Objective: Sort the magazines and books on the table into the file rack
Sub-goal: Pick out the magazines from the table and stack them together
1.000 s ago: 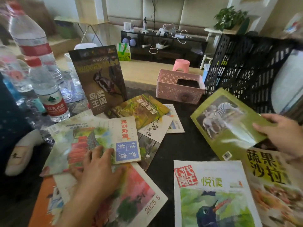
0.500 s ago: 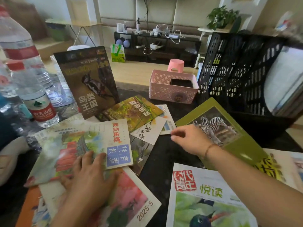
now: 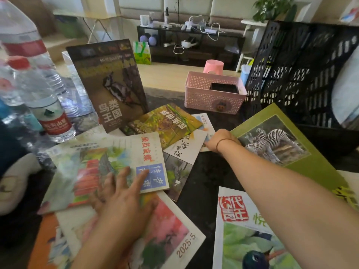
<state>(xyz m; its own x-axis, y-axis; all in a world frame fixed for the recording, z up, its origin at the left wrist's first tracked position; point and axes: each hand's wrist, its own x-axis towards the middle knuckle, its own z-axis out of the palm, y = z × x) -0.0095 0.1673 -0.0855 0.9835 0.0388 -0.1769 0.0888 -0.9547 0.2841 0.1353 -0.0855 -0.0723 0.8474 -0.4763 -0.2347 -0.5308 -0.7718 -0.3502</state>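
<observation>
Black mesh rack [image 3: 303, 74] stands at the table's far right, with some items already in it. Magazines [image 3: 108, 167] lie fanned and overlapping across the table [image 3: 206, 171]. Left hand [image 3: 120, 199] rests flat, fingers spread, on the near pile, probably to pin it. Right hand [image 3: 219, 139] reaches to a small booklet [image 3: 204, 121] beside the zebra book [image 3: 275, 144]; its fingers are hidden, so its grip is unclear.

A bird book [image 3: 112, 84] stands upright at upper left, water bottles [image 3: 48, 111] left of it. A basket [image 3: 213, 94] sits at centre top, the file rack [image 3: 303, 74] right of it. Magazines [image 3: 108, 167] overlap across the lower frame.
</observation>
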